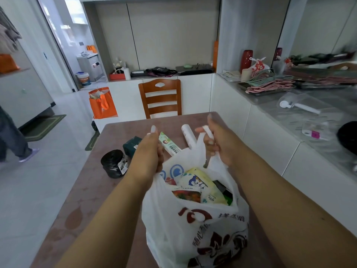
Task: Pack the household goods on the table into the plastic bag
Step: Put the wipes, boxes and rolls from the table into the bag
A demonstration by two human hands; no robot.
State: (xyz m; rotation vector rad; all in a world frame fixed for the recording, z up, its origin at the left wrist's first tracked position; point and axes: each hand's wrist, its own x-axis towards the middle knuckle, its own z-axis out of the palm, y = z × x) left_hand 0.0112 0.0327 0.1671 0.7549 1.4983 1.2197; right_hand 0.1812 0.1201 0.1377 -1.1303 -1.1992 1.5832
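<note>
A white plastic bag [195, 225] with dark red print stands open on the brown table [85, 190]. Inside it I see a yellow-white packet [204, 187] and other packs. My left hand [148, 151] grips the bag's left rim. My right hand [218, 140] pinches the right handle and holds it up. Beyond the bag lie a green-white toothpaste box [170, 145] and a white tube [188, 135]. A black roll of bin bags [114, 163] and a dark green box [132, 145] sit to the left.
A wooden chair [160, 97] stands at the table's far end. White cabinets with a grey counter [289, 115] run along the right, holding hangers and a white tool. An orange tote [102, 103] sits on the floor. A person's leg [11, 136] shows at far left.
</note>
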